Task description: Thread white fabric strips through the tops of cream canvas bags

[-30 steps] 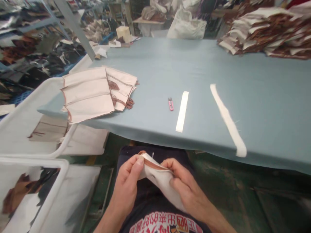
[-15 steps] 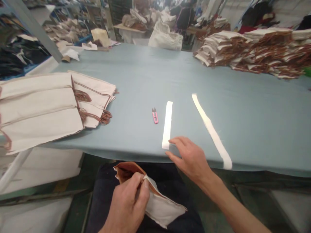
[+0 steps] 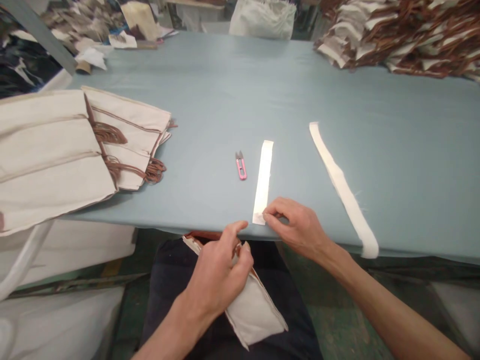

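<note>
My left hand (image 3: pixel 225 265) is over the mouth of a small cream cloth pouch (image 3: pixel 257 312) with brown lining, which lies across my lap. Its index finger and thumb are spread apart, while the other fingers curl against the pouch, partly hidden. At the table's near edge, my right hand (image 3: pixel 294 225) pinches the lower right corner of a narrow white strip (image 3: pixel 263 180). Just left of that strip lies a pair of pink-handled thread snips (image 3: pixel 241 166). A longer cream fabric strip (image 3: pixel 343 187) rests to the right, its lower end at the table edge.
Cream cloth pieces with brown cords (image 3: pixel 48 145) lie at the left of the blue-grey table (image 3: pixel 210 90). A tall pile of cream and brown pieces (image 3: pixel 405 37) stands at the back right. Behind the table is a white sack (image 3: pixel 262 19). Scraps (image 3: pixel 123 40) lie back left.
My right thumb and fingers have closed on the white strip's corner. My left hand has moved up and right towards it, index finger and thumb now parted. The view has tilted down.
</note>
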Action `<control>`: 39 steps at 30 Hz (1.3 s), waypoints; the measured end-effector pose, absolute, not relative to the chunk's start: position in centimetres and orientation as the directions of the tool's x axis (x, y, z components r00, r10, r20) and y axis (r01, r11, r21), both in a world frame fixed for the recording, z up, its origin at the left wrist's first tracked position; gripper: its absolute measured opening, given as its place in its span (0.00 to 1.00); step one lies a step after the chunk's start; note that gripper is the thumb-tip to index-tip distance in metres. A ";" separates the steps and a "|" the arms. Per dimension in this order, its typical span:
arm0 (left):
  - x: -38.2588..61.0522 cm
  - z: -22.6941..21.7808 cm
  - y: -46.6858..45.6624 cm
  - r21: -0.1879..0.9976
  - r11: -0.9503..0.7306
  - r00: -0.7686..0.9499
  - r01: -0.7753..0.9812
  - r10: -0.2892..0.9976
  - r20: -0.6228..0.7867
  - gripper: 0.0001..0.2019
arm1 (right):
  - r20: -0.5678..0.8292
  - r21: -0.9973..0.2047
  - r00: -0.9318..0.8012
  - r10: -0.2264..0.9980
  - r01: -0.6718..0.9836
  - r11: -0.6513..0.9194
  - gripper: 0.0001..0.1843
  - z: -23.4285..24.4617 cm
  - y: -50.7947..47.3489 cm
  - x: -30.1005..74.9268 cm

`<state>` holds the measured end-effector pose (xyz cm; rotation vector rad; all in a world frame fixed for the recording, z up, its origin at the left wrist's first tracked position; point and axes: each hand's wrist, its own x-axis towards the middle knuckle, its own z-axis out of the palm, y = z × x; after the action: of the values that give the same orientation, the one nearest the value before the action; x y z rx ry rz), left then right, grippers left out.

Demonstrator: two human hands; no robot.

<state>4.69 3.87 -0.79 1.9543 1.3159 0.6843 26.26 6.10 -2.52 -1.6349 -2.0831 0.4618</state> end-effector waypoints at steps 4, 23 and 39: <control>6.0 -0.8 5.3 0.725 -0.237 0.401 0.646 0.914 -0.059 0.20 | 0.124 -0.585 -0.171 0.977 0.783 0.211 0.09 -2.5 6.0 26.1; 8.2 0.0 6.4 0.234 -0.519 0.569 0.822 0.743 -0.352 0.22 | -0.189 -0.979 0.298 0.936 -0.137 -0.154 0.11 3.4 16.4 29.3; 8.1 -1.6 6.0 0.296 -0.593 0.663 0.749 0.683 -0.306 0.32 | -0.383 -0.905 0.519 0.764 -0.378 -0.197 0.10 3.8 34.3 32.9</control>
<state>8.14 6.03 -1.62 2.4810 1.1239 -0.2246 32.85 34.31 3.83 -1.4252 -0.3605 1.0719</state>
